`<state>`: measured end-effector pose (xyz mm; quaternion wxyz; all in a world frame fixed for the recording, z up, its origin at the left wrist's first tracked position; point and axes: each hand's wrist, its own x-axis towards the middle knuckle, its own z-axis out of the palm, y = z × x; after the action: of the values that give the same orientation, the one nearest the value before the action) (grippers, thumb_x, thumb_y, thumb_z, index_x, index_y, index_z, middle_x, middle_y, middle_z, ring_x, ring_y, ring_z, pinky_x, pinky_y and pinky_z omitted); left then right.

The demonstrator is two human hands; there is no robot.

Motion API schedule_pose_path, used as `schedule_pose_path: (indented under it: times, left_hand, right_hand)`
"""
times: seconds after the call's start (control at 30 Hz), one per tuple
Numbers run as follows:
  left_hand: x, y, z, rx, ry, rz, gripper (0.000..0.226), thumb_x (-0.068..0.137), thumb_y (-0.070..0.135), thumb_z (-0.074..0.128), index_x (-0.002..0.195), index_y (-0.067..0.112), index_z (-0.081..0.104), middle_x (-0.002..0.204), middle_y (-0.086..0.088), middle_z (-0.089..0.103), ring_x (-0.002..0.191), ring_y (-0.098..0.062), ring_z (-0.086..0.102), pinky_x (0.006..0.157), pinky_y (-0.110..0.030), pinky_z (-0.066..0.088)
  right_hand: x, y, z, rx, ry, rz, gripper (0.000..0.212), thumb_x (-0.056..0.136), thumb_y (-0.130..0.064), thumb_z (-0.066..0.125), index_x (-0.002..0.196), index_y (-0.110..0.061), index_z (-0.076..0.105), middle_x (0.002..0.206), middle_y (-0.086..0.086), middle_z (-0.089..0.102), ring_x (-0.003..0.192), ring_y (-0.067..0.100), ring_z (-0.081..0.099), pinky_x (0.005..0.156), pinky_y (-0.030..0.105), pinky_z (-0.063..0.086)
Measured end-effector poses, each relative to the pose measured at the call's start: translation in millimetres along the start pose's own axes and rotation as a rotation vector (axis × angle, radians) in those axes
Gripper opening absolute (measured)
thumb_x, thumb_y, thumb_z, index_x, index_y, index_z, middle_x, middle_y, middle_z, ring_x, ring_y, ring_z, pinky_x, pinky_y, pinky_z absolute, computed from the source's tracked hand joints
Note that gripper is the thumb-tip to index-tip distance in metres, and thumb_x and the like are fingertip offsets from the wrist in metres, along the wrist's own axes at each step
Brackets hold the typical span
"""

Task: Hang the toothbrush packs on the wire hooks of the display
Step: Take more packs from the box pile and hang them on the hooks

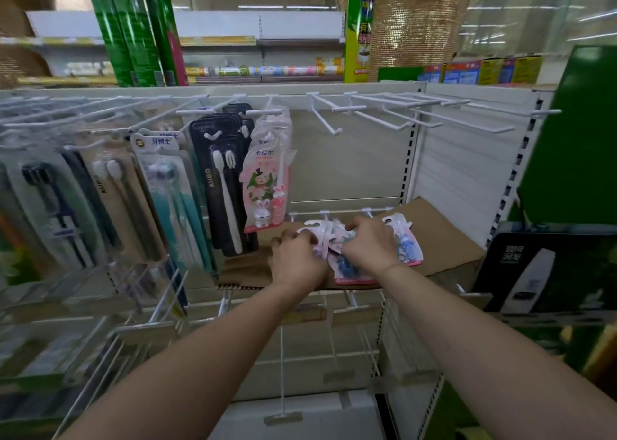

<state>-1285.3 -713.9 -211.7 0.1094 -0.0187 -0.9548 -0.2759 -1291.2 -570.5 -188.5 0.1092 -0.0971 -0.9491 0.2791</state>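
A loose pile of toothbrush packs (347, 259) — clear blisters on pink-edged cards, with blue figures showing through — lies flat under both hands, their white hang tabs pointing away from the fingers. One pack (405, 239) lies just right of the right hand. Above the hands, up and to the right, bare white wire hooks (384, 116) jut out — to their left hang pink packs (267, 176).

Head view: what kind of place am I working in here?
Most likely a shop aisle: toothbrush packs hang on a pegboard display, empty wire hooks wait beside them, and stocked shelves stand behind.
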Motion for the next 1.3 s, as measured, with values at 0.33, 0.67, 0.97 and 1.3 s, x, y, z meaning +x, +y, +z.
schedule_pose_path:
  times: [0.33,0.67,0.97,1.3]
  left_hand:
    - [8.7,7.8,-3.4,-0.021,-0.086,-0.2,0.062,0.083,0.048,0.066,0.128,0.016,0.04,0.125,-0.014,0.062,0.119,-0.039,0.056,0.093,-0.044,0.046]
    - [-2.0,32.6,-8.4,-0.343,-0.066,-0.273,0.079,0.066,0.034,0.093,0.129,0.011,0.053,0.132,-0.015,0.056,0.12,-0.034,0.059,0.097,-0.036,0.05]
    - [-27.5,52.7,-20.6,-0.648,-0.116,-0.356,0.079,0.054,0.017,0.099,0.119,0.011,0.054,0.113,-0.009,0.068,0.103,-0.031,0.068,0.09,-0.045,0.06]
    - [-56.5,26.5,-49.7,-0.938,-0.036,-0.214,0.049,0.08,0.004,0.075,0.11,0.027,0.044,0.101,0.0,0.062,0.093,-0.022,0.066,0.087,-0.049,0.06]
  right_hand:
    - [8.0,8.0,3.0,-0.123,-0.062,0.081,0.036,0.089,-0.03,0.058,0.118,-0.009,0.062,0.127,0.019,0.061,0.122,0.041,0.051,0.096,0.04,0.04]
    - [8.1,3.9,-12.9,0.235,0.13,0.213,0.023,0.078,-0.031,0.069,0.085,-0.01,0.064,0.099,0.017,0.065,0.102,0.037,0.059,0.075,0.031,0.041]
    - [-13.2,16.7,-23.8,0.894,0.12,0.337,0.048,0.067,-0.019,0.088,0.108,-0.016,0.063,0.097,0.01,0.072,0.083,0.03,0.073,0.075,0.047,0.063]
    - [-65.9,-0.1,-9.5,1.001,0.068,0.284,0.056,0.067,0.003,0.086,0.114,-0.014,0.062,0.103,0.01,0.074,0.091,0.032,0.073,0.08,0.05,0.062]
